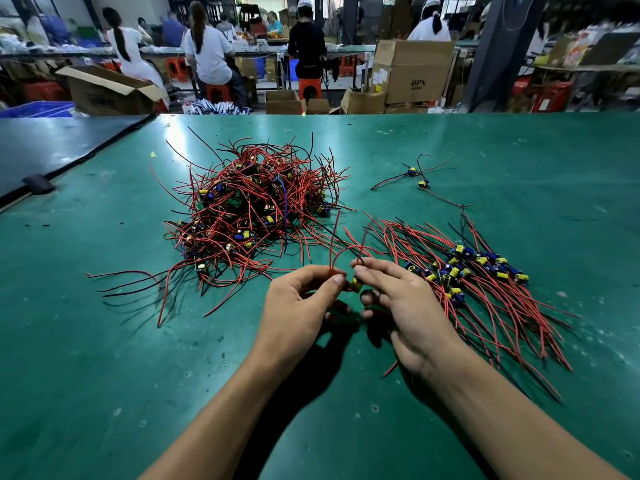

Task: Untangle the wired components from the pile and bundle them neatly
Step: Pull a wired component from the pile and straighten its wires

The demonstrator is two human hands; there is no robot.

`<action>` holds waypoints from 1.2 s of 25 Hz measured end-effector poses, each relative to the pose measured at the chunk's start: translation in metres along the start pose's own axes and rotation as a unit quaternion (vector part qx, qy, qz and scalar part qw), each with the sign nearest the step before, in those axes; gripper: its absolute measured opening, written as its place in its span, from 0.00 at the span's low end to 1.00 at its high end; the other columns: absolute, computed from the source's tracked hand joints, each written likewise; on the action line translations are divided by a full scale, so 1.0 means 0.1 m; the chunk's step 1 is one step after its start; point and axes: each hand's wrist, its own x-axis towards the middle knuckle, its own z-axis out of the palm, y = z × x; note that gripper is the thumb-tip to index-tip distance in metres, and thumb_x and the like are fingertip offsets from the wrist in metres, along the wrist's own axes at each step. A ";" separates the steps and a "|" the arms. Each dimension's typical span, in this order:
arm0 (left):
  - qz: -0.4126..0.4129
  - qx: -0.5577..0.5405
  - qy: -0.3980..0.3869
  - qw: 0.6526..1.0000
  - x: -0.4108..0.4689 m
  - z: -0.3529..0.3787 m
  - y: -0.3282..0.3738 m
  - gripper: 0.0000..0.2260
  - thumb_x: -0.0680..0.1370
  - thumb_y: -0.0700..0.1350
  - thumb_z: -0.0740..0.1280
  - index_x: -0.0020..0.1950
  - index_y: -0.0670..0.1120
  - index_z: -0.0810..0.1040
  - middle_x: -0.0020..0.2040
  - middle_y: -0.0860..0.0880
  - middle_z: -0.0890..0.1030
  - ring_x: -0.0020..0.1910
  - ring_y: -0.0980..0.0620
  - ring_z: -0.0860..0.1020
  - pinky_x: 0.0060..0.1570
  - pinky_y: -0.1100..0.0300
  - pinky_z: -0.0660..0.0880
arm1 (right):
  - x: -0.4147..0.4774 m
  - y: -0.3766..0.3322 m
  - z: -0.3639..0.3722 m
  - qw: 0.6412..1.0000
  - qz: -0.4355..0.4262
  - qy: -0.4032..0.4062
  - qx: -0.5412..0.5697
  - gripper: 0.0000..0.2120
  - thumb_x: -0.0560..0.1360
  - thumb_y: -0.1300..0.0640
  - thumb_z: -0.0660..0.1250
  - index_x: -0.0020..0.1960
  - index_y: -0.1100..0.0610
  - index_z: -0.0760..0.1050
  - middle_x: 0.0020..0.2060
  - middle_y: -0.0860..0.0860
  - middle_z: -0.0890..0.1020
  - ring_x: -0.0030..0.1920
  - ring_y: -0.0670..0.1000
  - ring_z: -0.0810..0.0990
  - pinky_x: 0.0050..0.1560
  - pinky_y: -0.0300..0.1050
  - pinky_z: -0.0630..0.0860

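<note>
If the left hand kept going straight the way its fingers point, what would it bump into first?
Probably the right hand: the left hand points rightward at it, with only a small yellow component and red wires between them. Depth is hard to judge.

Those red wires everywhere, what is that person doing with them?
A person is sorting wired parts on a green table. The left hand pinches red wires, and the right hand holds a small yellow component joined to them. A tangled pile lies ahead on the left. A straightened bundle lies on the right, and two loose pieces sit farther back.
</note>
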 end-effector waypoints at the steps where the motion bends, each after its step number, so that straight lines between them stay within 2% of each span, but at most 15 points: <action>1: -0.006 -0.021 0.000 1.000 0.00 0.00 0.00 0.03 0.77 0.37 0.69 0.46 0.43 0.83 0.42 0.44 0.85 0.36 0.50 0.83 0.36 0.58 0.80 | 0.01 -0.01 -0.01 1.000 0.010 0.005 0.020 0.04 0.75 0.61 0.72 0.49 0.54 0.82 0.36 0.47 0.82 0.30 0.44 0.76 0.27 0.35 0.72; 5: -0.032 -0.074 -0.055 0.995 -0.01 -0.02 0.02 0.04 0.72 0.35 0.73 0.46 0.41 0.84 0.50 0.41 0.85 0.46 0.44 0.83 0.52 0.46 0.80 | 0.04 -0.05 -0.03 0.996 0.038 0.004 0.079 0.03 0.77 0.60 0.69 0.51 0.55 0.78 0.33 0.49 0.81 0.27 0.44 0.77 0.26 0.36 0.73; 7: -0.046 -0.099 -0.121 0.987 -0.02 -0.03 0.02 0.07 0.69 0.34 0.73 0.46 0.39 0.85 0.57 0.43 0.82 0.52 0.46 0.83 0.57 0.48 0.78 | 0.06 -0.06 -0.04 0.993 0.046 0.011 0.111 0.00 0.79 0.60 0.67 0.49 0.56 0.76 0.32 0.51 0.79 0.26 0.45 0.76 0.26 0.37 0.75; 8: -0.050 -0.094 -0.154 0.982 -0.03 -0.04 0.02 0.08 0.69 0.32 0.73 0.47 0.38 0.85 0.60 0.45 0.81 0.55 0.46 0.82 0.58 0.49 0.78 | 0.07 -0.05 -0.05 0.990 0.047 0.011 0.131 0.02 0.79 0.60 0.66 0.47 0.57 0.76 0.31 0.51 0.78 0.25 0.45 0.75 0.25 0.39 0.75; 10: -0.066 -0.086 -0.179 0.978 -0.01 -0.06 0.02 0.10 0.72 0.26 0.67 0.46 0.36 0.85 0.61 0.48 0.80 0.57 0.46 0.81 0.56 0.51 0.78 | 0.08 -0.06 -0.07 0.989 0.044 0.003 0.139 0.04 0.80 0.61 0.66 0.46 0.57 0.74 0.30 0.51 0.78 0.25 0.45 0.74 0.23 0.39 0.74; 12: -0.096 -0.112 -0.156 0.977 0.04 -0.10 0.00 0.16 0.72 0.23 0.60 0.39 0.37 0.84 0.57 0.47 0.83 0.50 0.46 0.83 0.48 0.55 0.80 | 0.07 -0.07 -0.08 0.996 0.033 -0.015 0.083 0.03 0.78 0.58 0.68 0.46 0.54 0.75 0.31 0.49 0.79 0.26 0.44 0.75 0.25 0.37 0.72; 14: -0.132 -0.153 -0.117 0.972 0.09 -0.12 0.01 0.19 0.73 0.25 0.57 0.34 0.41 0.83 0.48 0.43 0.84 0.41 0.46 0.82 0.40 0.56 0.80 | 0.06 -0.05 -0.08 0.999 0.012 -0.042 0.005 0.03 0.76 0.56 0.71 0.45 0.52 0.78 0.33 0.47 0.80 0.29 0.44 0.76 0.28 0.37 0.71; 16: -0.154 -0.177 -0.090 0.968 0.12 -0.11 0.01 0.13 0.75 0.33 0.62 0.36 0.45 0.82 0.40 0.43 0.81 0.33 0.47 0.80 0.33 0.58 0.78 | 0.04 0.00 -0.05 0.996 -0.016 -0.069 -0.058 0.04 0.75 0.56 0.72 0.42 0.51 0.81 0.36 0.48 0.82 0.34 0.46 0.78 0.36 0.42 0.74; 18: -0.148 -0.176 -0.086 0.969 0.12 -0.09 0.01 0.04 0.74 0.43 0.69 0.40 0.45 0.80 0.38 0.44 0.81 0.30 0.49 0.80 0.31 0.59 0.79 | 0.01 0.02 -0.03 0.992 -0.044 -0.082 -0.089 0.02 0.75 0.57 0.73 0.44 0.53 0.82 0.40 0.51 0.84 0.40 0.50 0.81 0.44 0.50 0.79; 20: -0.136 -0.161 -0.100 0.972 0.11 -0.10 -0.02 0.05 0.71 0.47 0.72 0.42 0.46 0.82 0.39 0.44 0.81 0.31 0.48 0.81 0.34 0.57 0.81 | 0.00 0.02 -0.03 0.991 -0.059 -0.077 -0.091 0.02 0.75 0.59 0.73 0.47 0.57 0.82 0.43 0.53 0.83 0.39 0.49 0.83 0.40 0.46 0.82; 22: -0.128 -0.153 -0.115 0.973 0.10 -0.11 -0.03 0.05 0.70 0.46 0.73 0.43 0.47 0.84 0.40 0.44 0.82 0.33 0.47 0.82 0.34 0.59 0.80 | 0.00 0.00 -0.04 0.994 -0.052 -0.066 -0.068 0.01 0.76 0.60 0.73 0.46 0.58 0.81 0.40 0.52 0.82 0.34 0.45 0.81 0.31 0.37 0.77; 26: -0.150 -0.147 -0.127 0.969 0.08 -0.09 -0.02 0.08 0.69 0.42 0.72 0.47 0.43 0.84 0.43 0.41 0.84 0.36 0.44 0.84 0.36 0.58 0.82 | 0.01 -0.01 -0.03 0.998 -0.025 -0.064 -0.013 0.02 0.76 0.64 0.70 0.47 0.58 0.80 0.34 0.51 0.81 0.29 0.45 0.79 0.26 0.38 0.75; 30: -0.169 -0.144 -0.141 0.965 0.08 -0.12 0.02 0.06 0.70 0.40 0.71 0.46 0.42 0.84 0.44 0.40 0.83 0.38 0.42 0.84 0.38 0.56 0.82 | 0.05 0.00 -0.07 0.998 -0.022 -0.054 -0.015 0.04 0.75 0.63 0.72 0.46 0.58 0.78 0.29 0.50 0.76 0.25 0.45 0.69 0.22 0.36 0.68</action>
